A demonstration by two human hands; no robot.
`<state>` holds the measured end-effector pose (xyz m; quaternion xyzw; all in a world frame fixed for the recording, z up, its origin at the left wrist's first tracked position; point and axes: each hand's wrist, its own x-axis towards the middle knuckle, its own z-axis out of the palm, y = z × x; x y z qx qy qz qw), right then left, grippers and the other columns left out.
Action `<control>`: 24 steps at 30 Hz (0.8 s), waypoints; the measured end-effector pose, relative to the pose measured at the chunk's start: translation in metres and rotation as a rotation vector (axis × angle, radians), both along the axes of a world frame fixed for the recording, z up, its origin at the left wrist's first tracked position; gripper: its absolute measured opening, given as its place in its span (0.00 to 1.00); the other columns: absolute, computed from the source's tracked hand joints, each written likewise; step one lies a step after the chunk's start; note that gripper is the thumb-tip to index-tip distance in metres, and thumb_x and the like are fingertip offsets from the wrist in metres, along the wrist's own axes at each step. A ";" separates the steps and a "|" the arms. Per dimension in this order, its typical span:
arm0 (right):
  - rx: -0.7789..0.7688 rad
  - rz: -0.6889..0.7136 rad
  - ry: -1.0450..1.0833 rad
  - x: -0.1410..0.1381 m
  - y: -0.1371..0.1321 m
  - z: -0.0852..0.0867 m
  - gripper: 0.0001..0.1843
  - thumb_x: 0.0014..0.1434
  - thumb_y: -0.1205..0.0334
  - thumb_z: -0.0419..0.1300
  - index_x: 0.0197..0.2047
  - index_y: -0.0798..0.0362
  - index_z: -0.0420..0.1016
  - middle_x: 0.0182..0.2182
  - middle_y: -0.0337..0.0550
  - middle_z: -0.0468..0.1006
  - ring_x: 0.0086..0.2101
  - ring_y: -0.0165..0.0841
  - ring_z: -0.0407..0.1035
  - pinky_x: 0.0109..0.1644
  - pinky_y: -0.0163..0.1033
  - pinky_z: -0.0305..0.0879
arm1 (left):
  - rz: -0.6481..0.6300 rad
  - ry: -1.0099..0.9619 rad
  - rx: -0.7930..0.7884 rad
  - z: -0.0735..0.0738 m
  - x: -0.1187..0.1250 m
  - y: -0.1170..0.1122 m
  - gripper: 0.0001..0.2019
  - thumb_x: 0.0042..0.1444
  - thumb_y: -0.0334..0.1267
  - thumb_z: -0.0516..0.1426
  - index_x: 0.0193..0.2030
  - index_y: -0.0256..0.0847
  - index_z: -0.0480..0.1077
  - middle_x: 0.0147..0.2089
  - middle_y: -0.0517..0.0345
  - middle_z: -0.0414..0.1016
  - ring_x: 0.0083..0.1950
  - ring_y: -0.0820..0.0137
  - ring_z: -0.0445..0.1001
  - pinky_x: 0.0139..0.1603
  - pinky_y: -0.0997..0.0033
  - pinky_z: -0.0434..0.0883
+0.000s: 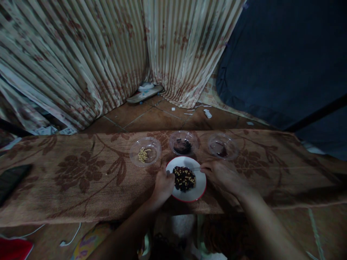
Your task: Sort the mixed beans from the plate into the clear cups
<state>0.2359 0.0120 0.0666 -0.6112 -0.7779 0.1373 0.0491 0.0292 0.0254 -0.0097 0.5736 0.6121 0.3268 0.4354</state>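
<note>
A white plate with a red rim [199, 189] lies on a brown floral mat, holding a heap of mixed dark and pale beans [184, 178]. My left hand [162, 185] grips the plate's left edge, fingers curled. My right hand [222, 174] pinches a thin pair of tweezers [195, 169] whose tip reaches over the beans. Behind the plate stand three clear plastic bowls: the left one [145, 151] with pale beans, the middle one [183, 143] with dark beans, the right one [222, 146] with a few reddish-dark beans.
The mat [81, 180] runs across a low surface. A dark phone-like slab [12, 178] lies at its far left. Striped curtains [108, 54] hang behind, with a sandal [145, 93] on the tiled floor. A dark blue cloth [284, 61] fills the right. A white cable [70, 240] trails below.
</note>
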 end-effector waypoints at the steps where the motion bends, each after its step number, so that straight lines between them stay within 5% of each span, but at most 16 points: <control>1: -0.004 -0.005 -0.003 0.000 0.000 0.000 0.14 0.60 0.59 0.51 0.35 0.47 0.78 0.33 0.39 0.79 0.34 0.32 0.71 0.36 0.34 0.59 | 0.002 -0.003 -0.004 0.000 0.000 0.000 0.20 0.46 0.26 0.49 0.48 0.34 0.66 0.34 0.55 0.76 0.33 0.71 0.73 0.37 0.73 0.68; 15: -0.012 0.012 0.026 0.004 0.003 -0.001 0.15 0.60 0.58 0.50 0.36 0.49 0.78 0.33 0.41 0.80 0.34 0.33 0.71 0.37 0.34 0.60 | 0.012 0.022 -0.006 -0.003 0.000 0.000 0.22 0.47 0.27 0.49 0.51 0.34 0.64 0.36 0.54 0.76 0.35 0.70 0.73 0.40 0.73 0.69; 24: 0.057 -0.038 0.238 0.016 0.002 0.011 0.13 0.58 0.58 0.53 0.36 0.48 0.79 0.34 0.40 0.80 0.33 0.33 0.72 0.36 0.34 0.63 | 0.026 0.018 -0.044 -0.002 0.000 0.001 0.23 0.46 0.26 0.49 0.53 0.32 0.63 0.35 0.53 0.76 0.34 0.71 0.73 0.40 0.72 0.69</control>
